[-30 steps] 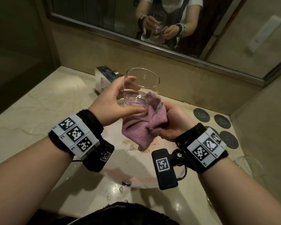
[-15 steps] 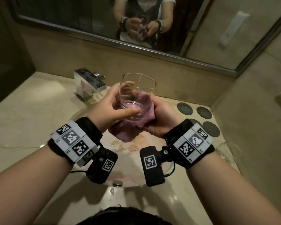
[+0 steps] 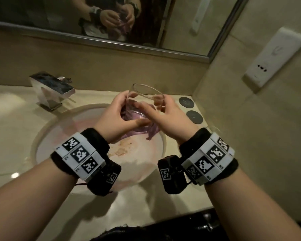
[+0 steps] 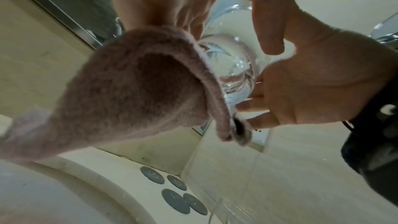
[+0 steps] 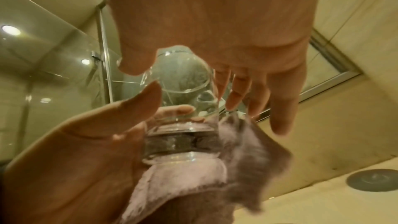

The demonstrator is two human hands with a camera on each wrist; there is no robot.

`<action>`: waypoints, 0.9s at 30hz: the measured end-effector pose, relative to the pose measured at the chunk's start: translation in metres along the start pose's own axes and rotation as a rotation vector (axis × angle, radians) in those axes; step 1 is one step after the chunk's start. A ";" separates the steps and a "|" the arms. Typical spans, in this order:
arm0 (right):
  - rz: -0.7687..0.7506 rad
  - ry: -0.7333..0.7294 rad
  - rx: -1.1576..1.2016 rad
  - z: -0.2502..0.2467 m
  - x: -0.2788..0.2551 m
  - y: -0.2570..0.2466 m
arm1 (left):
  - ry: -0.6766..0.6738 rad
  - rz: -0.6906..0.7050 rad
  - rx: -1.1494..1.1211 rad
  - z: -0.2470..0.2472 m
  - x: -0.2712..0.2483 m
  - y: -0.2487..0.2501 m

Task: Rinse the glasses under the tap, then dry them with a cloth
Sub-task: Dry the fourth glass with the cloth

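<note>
A clear glass (image 3: 144, 98) is held over the sink by both hands, tilted with its mouth up and to the right. My left hand (image 3: 118, 115) cups the base, its thumb stretched across underneath. A pink cloth (image 3: 141, 131) is bunched between that palm and the base and hangs down. My right hand (image 3: 167, 117) grips the upper wall, thumb in front and fingers behind. In the right wrist view the right hand (image 5: 237, 23) wraps the glass (image 5: 183, 83) above the cloth (image 5: 193, 176). In the left wrist view the cloth (image 4: 129, 91) drapes beside the glass (image 4: 232, 67).
A chrome tap (image 3: 50, 89) stands at the back left of the round sink (image 3: 42, 133), whose bowl is stained. Dark round coasters (image 3: 186, 101) lie on the counter at the right. Another glass (image 4: 228, 210) stands near them. Mirror (image 3: 42, 14) behind, wall with socket (image 3: 274, 56) at right.
My right hand has left the cloth under the glass and taken hold of the glass's upper wall. The cloth now sits under my left hand. The glass has tilted to the right.
</note>
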State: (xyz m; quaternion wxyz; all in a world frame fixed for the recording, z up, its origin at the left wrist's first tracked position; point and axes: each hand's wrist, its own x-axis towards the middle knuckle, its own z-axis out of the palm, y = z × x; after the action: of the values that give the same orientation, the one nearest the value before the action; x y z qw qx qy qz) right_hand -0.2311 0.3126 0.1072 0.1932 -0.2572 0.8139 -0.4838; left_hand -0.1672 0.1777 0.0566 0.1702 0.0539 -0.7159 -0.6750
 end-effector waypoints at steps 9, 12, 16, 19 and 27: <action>0.031 0.240 0.064 -0.051 -0.035 0.021 | -0.136 0.017 0.031 0.059 0.001 0.006; 0.035 0.319 0.085 -0.081 -0.053 0.025 | -0.166 -0.045 0.015 0.069 -0.001 0.000; 0.066 0.428 0.045 -0.120 -0.073 0.039 | -0.301 -0.161 0.013 0.089 -0.010 -0.014; 0.124 0.506 -0.005 -0.141 -0.084 0.065 | -0.332 -0.223 0.073 0.105 -0.011 -0.027; 0.290 0.543 -0.134 -0.167 -0.096 0.144 | -0.219 -0.373 0.162 0.140 -0.018 -0.059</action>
State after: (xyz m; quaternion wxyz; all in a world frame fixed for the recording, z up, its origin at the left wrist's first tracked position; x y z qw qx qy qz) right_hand -0.2830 0.5432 0.0622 0.0185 -0.0122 0.8941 -0.4474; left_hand -0.2036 0.3108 -0.0087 -0.0411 0.1250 -0.7596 -0.6369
